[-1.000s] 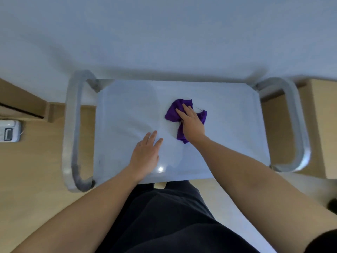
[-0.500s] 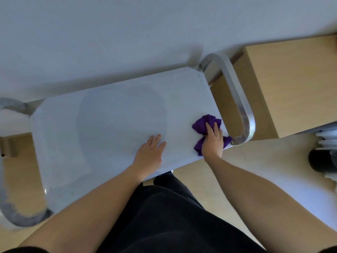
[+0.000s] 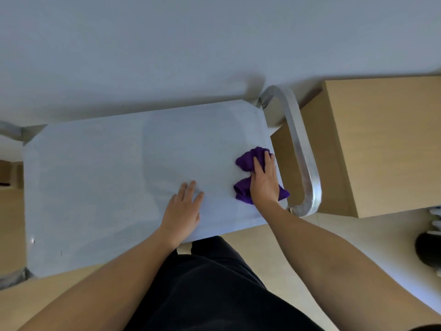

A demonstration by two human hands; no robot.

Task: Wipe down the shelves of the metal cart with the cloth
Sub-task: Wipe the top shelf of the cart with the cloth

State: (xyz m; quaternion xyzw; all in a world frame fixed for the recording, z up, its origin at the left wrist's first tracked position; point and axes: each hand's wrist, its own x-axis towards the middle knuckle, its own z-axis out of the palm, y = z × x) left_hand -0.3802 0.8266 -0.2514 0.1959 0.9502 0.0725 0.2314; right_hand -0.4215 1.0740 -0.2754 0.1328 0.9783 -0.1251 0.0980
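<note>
The metal cart's top shelf (image 3: 95, 177) fills the middle of the view, a pale flat sheet with a curved steel handle (image 3: 303, 149) at its right end. A crumpled purple cloth (image 3: 245, 161) lies at the shelf's right edge. My right hand (image 3: 263, 180) presses flat on the cloth with straight fingers, covering its middle. My left hand (image 3: 183, 206) rests palm down on the bare shelf near the front edge, fingers straight, a little left of the cloth. The lower shelves are hidden under the top one.
A light wooden cabinet (image 3: 381, 144) stands close against the cart's right handle. A white wall (image 3: 214, 44) runs behind the cart. A dark round object (image 3: 429, 247) sits on the floor at the far right. My dark trousers (image 3: 210, 287) are against the front edge.
My right hand slid the cloth from the shelf's middle to its right edge, then slightly further back along that edge. The view swung right. My left hand stayed on the shelf.
</note>
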